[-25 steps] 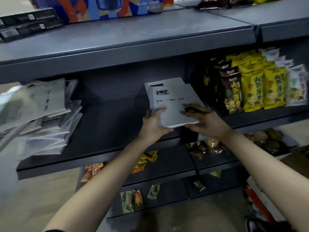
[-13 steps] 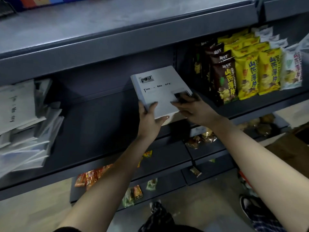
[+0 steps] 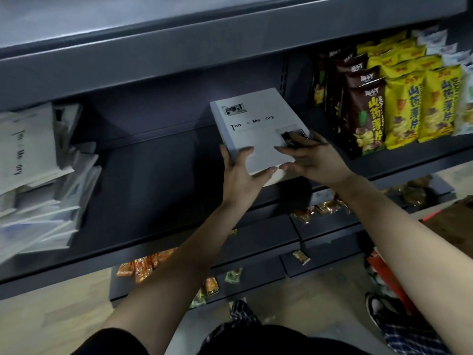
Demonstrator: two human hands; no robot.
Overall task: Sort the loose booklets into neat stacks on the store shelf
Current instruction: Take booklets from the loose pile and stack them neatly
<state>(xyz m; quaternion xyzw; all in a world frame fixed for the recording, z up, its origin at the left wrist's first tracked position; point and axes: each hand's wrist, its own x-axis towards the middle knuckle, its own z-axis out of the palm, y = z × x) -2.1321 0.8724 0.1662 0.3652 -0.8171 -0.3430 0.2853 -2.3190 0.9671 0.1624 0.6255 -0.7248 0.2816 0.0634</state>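
A neat stack of white booklets [image 3: 258,124] with a "Time & Memory" cover lies on the dark middle shelf [image 3: 158,180], right of centre. My left hand [image 3: 240,175] grips the stack's near left corner, thumb on the cover and fingers along the front edge. My right hand [image 3: 312,160] lies on the stack's near right corner with fingers spread over the cover. At the shelf's far left a jumbled heap of loose booklets [image 3: 38,175] leans and slides in disorder.
Brown and yellow snack bags [image 3: 399,98] stand in rows right of the stack. An upper shelf [image 3: 179,52] overhangs. Lower shelves hold small snack packets [image 3: 140,267]. My legs and a shoe [image 3: 378,313] show on the floor below.
The view tilted down and moved closer. Both hands stay on the stack, which has been squared up; the lower booklets that stuck out a second ago are now aligned.
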